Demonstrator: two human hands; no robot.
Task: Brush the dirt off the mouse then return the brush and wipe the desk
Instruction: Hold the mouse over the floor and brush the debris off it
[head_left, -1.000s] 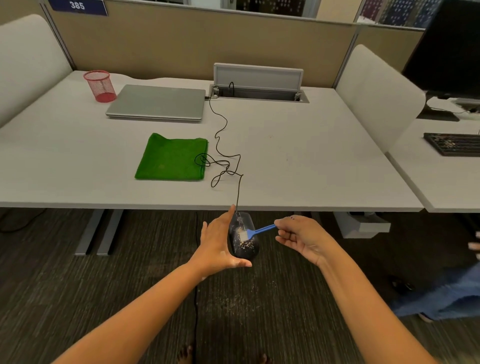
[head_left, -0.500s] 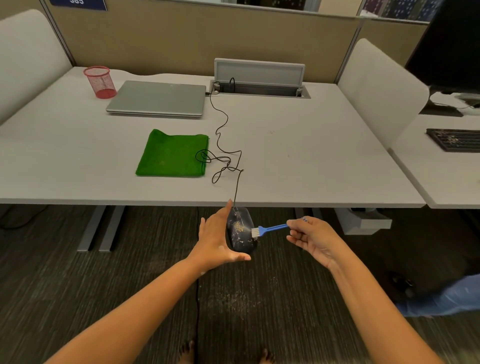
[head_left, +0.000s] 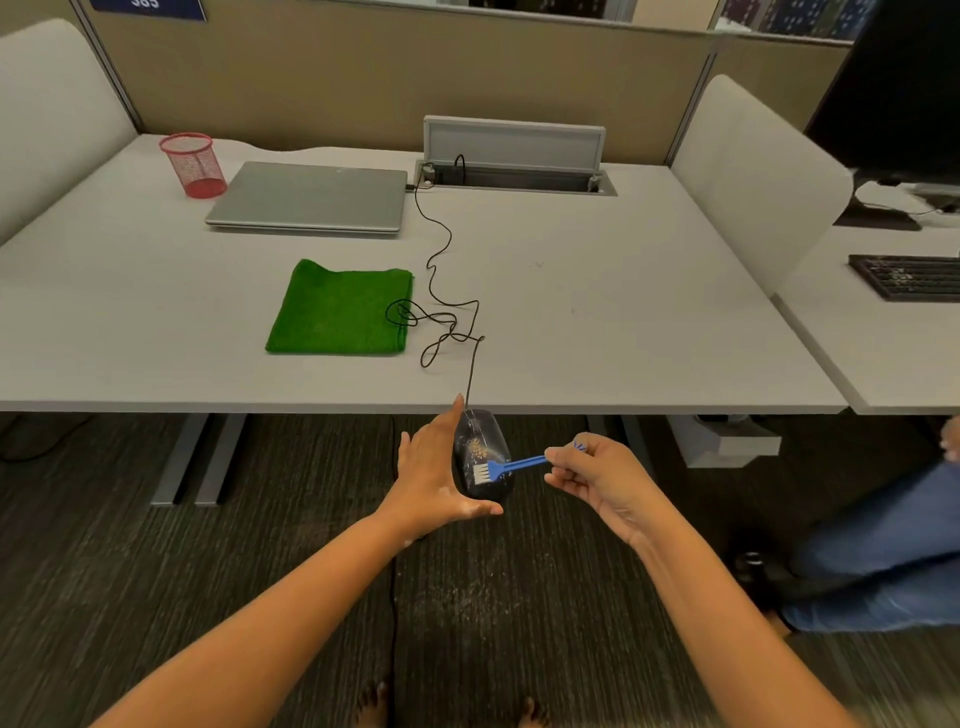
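Left hand (head_left: 434, 478) cupped around black mouse (head_left: 480, 454), held off the desk (head_left: 623, 312) edge above the carpet (head_left: 260, 571); right hand (head_left: 597, 475) pinching blue brush (head_left: 501, 467), bristles now lower on the shell than a second ago. Specks still on top: brushing judged unfinished. Green cloth (head_left: 340, 309) waiting beside tangled cable (head_left: 441, 322).
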